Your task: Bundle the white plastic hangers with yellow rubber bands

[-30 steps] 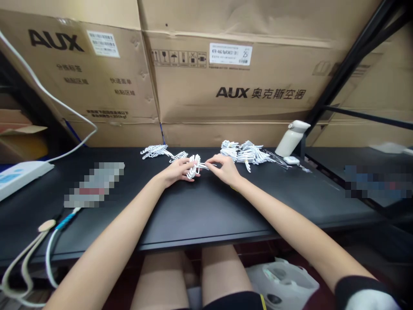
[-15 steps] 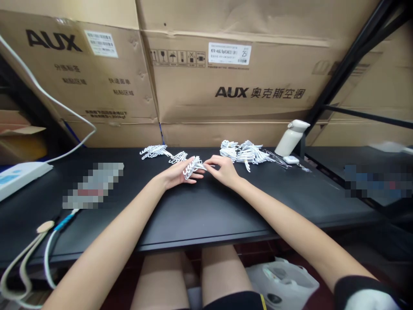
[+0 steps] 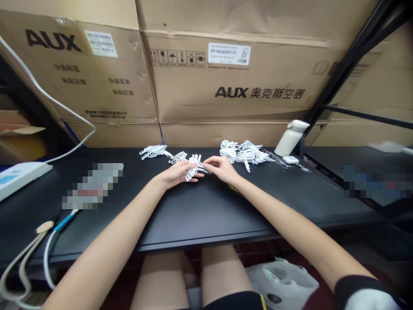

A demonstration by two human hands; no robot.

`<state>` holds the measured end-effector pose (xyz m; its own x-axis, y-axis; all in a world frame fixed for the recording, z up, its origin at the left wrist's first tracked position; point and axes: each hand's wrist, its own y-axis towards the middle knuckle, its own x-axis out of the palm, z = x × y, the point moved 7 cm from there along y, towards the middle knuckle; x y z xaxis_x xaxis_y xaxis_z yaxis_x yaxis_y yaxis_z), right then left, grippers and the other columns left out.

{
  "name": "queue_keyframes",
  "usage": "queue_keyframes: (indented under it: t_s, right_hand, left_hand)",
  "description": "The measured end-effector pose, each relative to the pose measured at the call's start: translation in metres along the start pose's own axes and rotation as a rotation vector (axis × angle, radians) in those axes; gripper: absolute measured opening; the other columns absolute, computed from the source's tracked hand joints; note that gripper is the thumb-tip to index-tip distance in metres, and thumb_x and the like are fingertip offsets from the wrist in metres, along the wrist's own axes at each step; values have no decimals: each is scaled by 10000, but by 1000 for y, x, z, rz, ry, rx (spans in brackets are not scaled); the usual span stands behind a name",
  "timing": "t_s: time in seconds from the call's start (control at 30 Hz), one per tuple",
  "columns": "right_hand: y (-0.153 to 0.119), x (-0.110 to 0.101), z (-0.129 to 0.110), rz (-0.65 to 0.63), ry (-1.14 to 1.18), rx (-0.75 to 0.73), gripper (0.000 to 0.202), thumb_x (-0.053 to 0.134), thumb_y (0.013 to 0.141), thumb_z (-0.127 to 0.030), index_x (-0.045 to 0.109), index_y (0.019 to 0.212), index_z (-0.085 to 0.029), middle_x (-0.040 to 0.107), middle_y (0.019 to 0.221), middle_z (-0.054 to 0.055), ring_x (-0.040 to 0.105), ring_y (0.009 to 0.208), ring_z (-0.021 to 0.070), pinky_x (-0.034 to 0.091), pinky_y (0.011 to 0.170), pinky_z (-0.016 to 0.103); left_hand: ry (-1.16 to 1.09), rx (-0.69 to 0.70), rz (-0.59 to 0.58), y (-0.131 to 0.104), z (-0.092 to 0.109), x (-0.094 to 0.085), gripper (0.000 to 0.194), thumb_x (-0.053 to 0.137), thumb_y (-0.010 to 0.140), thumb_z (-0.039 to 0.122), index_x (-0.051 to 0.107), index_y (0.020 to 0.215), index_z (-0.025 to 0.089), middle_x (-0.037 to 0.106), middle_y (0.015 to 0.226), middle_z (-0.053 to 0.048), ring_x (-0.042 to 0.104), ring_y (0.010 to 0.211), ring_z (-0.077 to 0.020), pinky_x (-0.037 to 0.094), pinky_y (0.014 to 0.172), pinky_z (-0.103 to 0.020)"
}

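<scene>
Left hand point(image 3: 176, 175) clasps 1 bunch of white hooks point(image 3: 191, 174) — right hand point(image 3: 222, 169) pinches its ends point(image 3: 202, 167) — more bunches point(image 3: 253, 153) behind on the black table point(image 3: 206, 215)

The left hand point(image 3: 176, 174) covers part of the white hooks point(image 3: 192, 169), and the right hand point(image 3: 222, 169) hides their ends. Pixelation obscures a grey oblong object point(image 3: 93, 185). The left edge cuts the power strip point(image 3: 19, 175); the carton label point(image 3: 229, 54) bears print too small to read.
</scene>
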<state>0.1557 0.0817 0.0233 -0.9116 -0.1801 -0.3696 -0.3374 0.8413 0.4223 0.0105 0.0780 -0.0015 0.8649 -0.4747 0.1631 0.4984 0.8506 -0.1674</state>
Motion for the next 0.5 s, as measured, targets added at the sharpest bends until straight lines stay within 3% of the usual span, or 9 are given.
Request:
queue_keyframes:
  t_s: [0.1, 0.3, 0.5]
  right_hand:
    - [2, 1, 6, -20, 77, 60, 265, 647, 782, -388, 715, 840, -139, 718, 804, 71, 644, 674, 164, 524, 660, 295]
    - [3, -8, -5, 27, -42, -104, 176, 636, 790, -295, 735, 859, -167, 725, 930, 90, 673, 832, 202, 528, 783, 337]
    - [1, -6, -5, -14, -124, -185, 91, 644, 772, -218, 721, 801, -179, 718, 891, 68, 664, 844, 203, 511, 828, 355]
  left_hand:
    - [17, 51, -48, 2, 1, 2, 340, 708, 786, 305, 630, 1079, 152, 680, 1123, -135, 659, 1021, -236, 508, 885, -353]
    - [212, 302, 7, 4, 16, 7, 446, 742, 733, 357, 625, 1122, 172, 660, 1171, -92, 581, 1133, -229, 407, 1002, -344]
    - [379, 325, -17, 3, 15, 12, 439, 757, 698, 383, 630, 1061, 173, 667, 1111, -82, 594, 1089, -232, 424, 974, -353]
